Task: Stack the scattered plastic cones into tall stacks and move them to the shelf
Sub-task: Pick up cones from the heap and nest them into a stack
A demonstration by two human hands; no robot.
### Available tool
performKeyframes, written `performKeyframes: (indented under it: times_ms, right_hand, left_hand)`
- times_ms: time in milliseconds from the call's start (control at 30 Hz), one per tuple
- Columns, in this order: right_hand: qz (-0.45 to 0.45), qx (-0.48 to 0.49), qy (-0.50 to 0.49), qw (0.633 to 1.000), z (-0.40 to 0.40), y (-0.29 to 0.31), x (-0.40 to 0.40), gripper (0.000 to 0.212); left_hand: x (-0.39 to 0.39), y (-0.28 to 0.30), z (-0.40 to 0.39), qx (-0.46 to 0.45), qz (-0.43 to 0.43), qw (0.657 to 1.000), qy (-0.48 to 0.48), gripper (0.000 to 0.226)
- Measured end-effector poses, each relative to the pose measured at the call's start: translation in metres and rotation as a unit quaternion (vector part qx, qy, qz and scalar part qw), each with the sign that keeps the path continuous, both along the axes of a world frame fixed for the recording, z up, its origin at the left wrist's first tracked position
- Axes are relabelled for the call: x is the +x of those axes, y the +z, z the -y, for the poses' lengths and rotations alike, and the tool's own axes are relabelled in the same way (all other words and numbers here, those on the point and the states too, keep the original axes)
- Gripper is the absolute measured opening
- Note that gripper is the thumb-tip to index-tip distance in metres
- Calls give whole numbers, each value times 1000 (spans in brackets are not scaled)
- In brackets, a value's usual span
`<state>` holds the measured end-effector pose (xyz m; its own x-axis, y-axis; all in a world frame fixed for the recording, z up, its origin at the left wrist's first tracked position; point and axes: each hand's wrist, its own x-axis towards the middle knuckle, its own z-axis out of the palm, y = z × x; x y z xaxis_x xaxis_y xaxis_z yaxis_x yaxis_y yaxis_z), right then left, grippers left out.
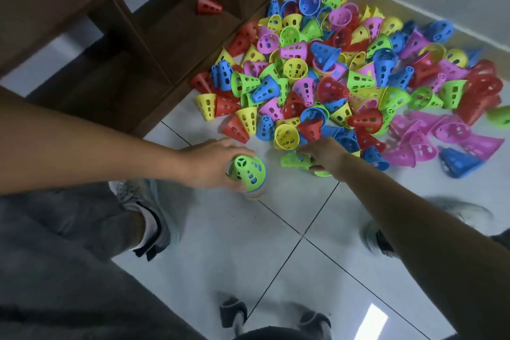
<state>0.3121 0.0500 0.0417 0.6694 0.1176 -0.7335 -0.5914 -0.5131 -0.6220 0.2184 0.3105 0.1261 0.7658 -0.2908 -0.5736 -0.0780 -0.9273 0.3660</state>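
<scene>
The wooden shelf point(154, 36) stands far left, with two red cones point(209, 3) already lying in its compartments. Near left of centre, the left hand point(212, 163) grips a short cone stack point(249, 174) topped by a green cone; its fingers are curled round the stack, which stands on the tiled floor point(276, 243). Just to its right, the right hand point(328, 154) reaches into the near edge of the pile, fingers narrow and pinching a loose green cone point(295, 159) lying on its side. The scattered cone pile point(345, 77) fills the floor from centre to far right, well short of sorted.

Hazards, as judged:
- A cone seated crookedly would probably jam or tilt the stack.
- A hurried pull may drag neighbouring cones out of the pile.
- A tall stack gripped low could topple on the way to the shelf.
</scene>
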Motion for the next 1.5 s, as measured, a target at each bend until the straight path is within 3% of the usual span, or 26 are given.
performKeyframes:
  times_ms: [233,367,533,667,767,833,900,1000,1133,1233,1367,1500]
  right_hand:
    - [8,110,-25,994,7,54,20,21]
    - [9,184,-13,983,5,85,26,24]
    - [12,301,-13,954,-5,124,29,24]
    - [-24,389,-8,921,-15,142,29,33]
    - [-48,447,-3,893,-25,149,26,35]
    - [-47,468,-5,882,-32,150,24,35]
    - [-46,477,0,878,-37,149,23,36]
    - [-19,433,4,901,-38,144,25,45]
    - [36,276,12,960,-31,119,33,58]
    - [36,143,44,988,-30,83,34,55]
    - [31,19,119,992,-35,38,21,50]
    - [53,16,168,984,-37,6,8,38]
  left_hand:
    - [0,6,14,34,-23,999,24,84]
    - [6,18,21,60,-46,997,19,106]
    - [20,55,24,-45,-17,990,130,124]
    - [35,84,23,-187,51,952,238,96]
    - [42,99,22,-311,79,899,298,79]
    - [43,106,21,-353,95,880,302,62]
    - [42,110,18,-352,114,884,287,52]
    - [39,113,12,-318,139,898,271,46]
    - [21,110,8,-276,131,914,265,47]
    - [6,106,10,-213,130,939,237,41]
    - [-12,97,11,-174,100,959,199,30]
    - [-25,78,9,-145,94,970,168,34]
